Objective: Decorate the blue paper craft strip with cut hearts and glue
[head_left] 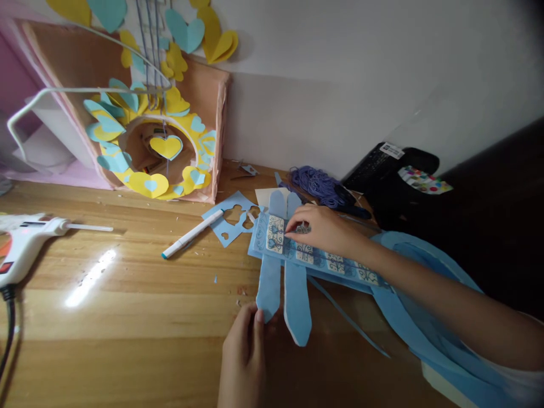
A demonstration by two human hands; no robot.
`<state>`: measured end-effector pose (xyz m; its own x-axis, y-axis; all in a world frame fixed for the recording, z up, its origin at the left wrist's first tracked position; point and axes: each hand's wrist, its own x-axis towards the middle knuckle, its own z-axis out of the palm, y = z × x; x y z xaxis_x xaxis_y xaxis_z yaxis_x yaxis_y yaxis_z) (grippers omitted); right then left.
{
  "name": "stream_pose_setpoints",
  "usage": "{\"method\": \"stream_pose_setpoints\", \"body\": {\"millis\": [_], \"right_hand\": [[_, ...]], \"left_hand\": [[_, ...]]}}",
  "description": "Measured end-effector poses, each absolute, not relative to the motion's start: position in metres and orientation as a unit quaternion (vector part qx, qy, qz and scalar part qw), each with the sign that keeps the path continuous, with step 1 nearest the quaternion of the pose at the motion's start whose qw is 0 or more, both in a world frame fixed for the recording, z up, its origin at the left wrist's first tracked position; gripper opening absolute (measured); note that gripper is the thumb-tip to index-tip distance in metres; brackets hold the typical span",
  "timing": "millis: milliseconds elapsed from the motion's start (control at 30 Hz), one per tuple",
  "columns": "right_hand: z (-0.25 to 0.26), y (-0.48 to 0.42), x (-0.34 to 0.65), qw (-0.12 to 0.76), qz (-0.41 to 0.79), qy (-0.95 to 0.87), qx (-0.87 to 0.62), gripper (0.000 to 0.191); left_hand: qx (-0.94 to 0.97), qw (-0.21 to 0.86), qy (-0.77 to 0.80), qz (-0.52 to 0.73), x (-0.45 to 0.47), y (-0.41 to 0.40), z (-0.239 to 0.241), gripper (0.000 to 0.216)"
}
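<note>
A blue craft guitar lies on the table, its neck point(317, 266) crossed by white tiles with drawn swirls and its rounded body point(429, 249) at the right. Two pale blue paddle-shaped strips stick out across the neck's end. My left hand point(244, 351) pinches the tip of the left strip point(268, 289) between thumb and fingers. The other strip point(296, 303) hangs free beside it. Over the neck, my right hand point(321, 229) has its fingertips closed together at the edge of the end tile point(275, 233). Whatever is between those fingertips is too small to make out.
A white glue gun point(32, 241) lies at the left. Nearer the middle are a capped marker point(191, 235) and cut blue paper point(227, 218). Purple yarn point(318, 184) sits behind the neck. A box point(215, 136) with paper hearts and a white wire hanger point(97, 89) stand at the back left.
</note>
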<state>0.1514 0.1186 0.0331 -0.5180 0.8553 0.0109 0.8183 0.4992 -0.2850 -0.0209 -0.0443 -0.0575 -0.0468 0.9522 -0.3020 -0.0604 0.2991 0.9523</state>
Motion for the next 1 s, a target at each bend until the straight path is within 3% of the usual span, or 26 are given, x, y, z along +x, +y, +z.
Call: {"method": "stream_pose_setpoints", "body": {"millis": [400, 600, 1000], "right_hand": [[0.029, 0.118, 0.147, 0.092, 0.118, -0.865, -0.479, 0.009], [0.033, 0.119, 0.147, 0.151, 0.116, -0.884, -0.426, 0.01], [0.021, 0.12, 0.148, 0.116, 0.053, -0.929, -0.347, 0.014]], "left_hand": [[0.394, 0.575, 0.567, 0.439, -0.022, -0.044, -0.057, 0.029], [0.391, 0.576, 0.565, 0.442, -0.021, -0.044, -0.056, 0.029], [0.381, 0.589, 0.559, 0.442, -0.021, -0.045, -0.056, 0.03]]}}
